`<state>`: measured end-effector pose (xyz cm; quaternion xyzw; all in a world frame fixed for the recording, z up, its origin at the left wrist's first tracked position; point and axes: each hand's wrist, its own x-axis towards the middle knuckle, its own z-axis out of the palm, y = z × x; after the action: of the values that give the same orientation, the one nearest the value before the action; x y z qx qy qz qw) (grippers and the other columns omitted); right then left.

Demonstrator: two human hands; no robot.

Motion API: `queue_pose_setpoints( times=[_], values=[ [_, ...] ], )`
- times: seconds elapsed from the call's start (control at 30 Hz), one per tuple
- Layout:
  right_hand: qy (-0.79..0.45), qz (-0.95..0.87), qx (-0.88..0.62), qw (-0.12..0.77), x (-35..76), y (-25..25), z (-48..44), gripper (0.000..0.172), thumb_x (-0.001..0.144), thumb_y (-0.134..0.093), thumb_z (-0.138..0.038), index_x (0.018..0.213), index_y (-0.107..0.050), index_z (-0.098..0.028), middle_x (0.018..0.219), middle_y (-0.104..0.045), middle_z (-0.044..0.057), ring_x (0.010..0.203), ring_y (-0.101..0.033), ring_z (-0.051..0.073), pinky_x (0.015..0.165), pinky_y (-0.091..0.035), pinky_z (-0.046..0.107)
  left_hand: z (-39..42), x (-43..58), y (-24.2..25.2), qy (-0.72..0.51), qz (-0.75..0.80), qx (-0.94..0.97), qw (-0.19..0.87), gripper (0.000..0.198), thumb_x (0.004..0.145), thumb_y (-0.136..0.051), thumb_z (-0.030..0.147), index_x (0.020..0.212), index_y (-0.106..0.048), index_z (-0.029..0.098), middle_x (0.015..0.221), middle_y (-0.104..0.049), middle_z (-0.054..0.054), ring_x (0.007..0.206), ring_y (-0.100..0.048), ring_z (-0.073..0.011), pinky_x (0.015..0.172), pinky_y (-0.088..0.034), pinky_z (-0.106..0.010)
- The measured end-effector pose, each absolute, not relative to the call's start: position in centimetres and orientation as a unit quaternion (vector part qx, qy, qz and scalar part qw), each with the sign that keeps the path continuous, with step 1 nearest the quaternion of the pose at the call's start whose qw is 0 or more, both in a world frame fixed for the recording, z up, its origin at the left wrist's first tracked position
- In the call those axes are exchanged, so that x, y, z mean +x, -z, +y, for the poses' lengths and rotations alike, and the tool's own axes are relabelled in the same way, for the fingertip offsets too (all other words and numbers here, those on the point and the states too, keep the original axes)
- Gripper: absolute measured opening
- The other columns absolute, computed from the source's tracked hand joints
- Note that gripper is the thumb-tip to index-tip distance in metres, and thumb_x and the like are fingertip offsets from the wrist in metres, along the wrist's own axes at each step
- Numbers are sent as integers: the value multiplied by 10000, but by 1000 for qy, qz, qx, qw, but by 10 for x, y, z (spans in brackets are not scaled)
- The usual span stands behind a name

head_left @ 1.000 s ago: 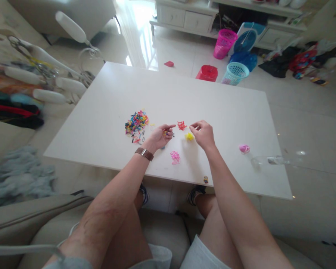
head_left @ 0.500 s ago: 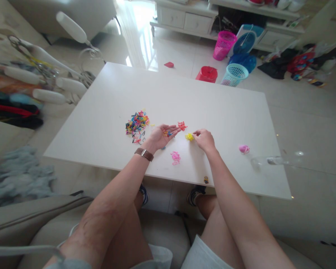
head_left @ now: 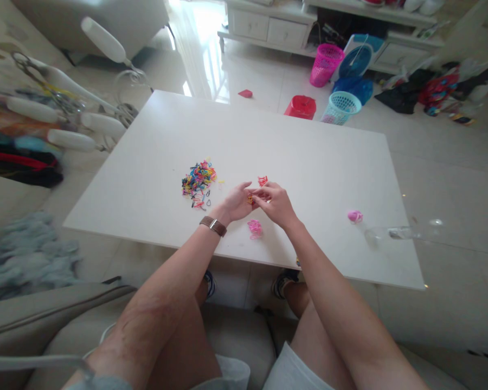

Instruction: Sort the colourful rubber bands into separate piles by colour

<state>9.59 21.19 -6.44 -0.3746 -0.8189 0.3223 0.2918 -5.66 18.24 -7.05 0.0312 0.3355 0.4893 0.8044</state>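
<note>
Palm up over the white table (head_left: pixel 329 162), my left hand (head_left: pixel 238 203) cups a few small coloured rubber bands (head_left: pixel 250 199). My right hand (head_left: pixel 278 205) reaches into that palm, thumb and fingertips pinched together on a band there; its colour is hard to make out. Just beyond the fingers lies a small heap of red rubber bands (head_left: pixel 262 180). A pink heap of bands (head_left: pixel 254 228) is on the near side of my hands. To the left spreads a larger mixed-colour pile of bands (head_left: pixel 198 177). The yellow heap is hidden by my right hand.
A pinkish-purple item (head_left: pixel 354 216) and a clear bottle-like object (head_left: pixel 398 233) are at the table's right. A small yellow-and-blue figure (head_left: pixel 298 261) sits at the near edge, partly behind my forearm. Beyond the table stand a red bin (head_left: pixel 301 107) and a light-blue basket (head_left: pixel 341 108).
My right hand has moved left from the yellow heap into my left palm. My left hand has shifted slightly right and nearer, its fingers now partly covered by the right.
</note>
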Motion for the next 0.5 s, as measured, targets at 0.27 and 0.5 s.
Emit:
queue_pose_setpoints(
  times=[0.27, 0.5],
  values=[
    [-349, -814, -384, 260, 95, 73, 210, 108, 829, -697, -134, 812, -765, -217, 859, -644, 29, 852, -636, 190, 809, -521, 339, 183, -53, 73, -476, 330, 41, 814, 460, 1064, -328, 272, 1014, -722, 41, 753, -738, -128, 610, -651, -167, 654, -511, -268],
    [-418, -746, -418, 306, 93, 61, 211, 65, 826, -694, -222, 800, -751, -202, 812, -746, 23, 726, -664, 167, 731, -533, 312, 183, -51, 72, -492, 343, 23, 800, 376, 1032, -377, 169, 883, -711, 81, 709, -721, -98, 647, -680, -149, 741, -571, -256]
  ],
)
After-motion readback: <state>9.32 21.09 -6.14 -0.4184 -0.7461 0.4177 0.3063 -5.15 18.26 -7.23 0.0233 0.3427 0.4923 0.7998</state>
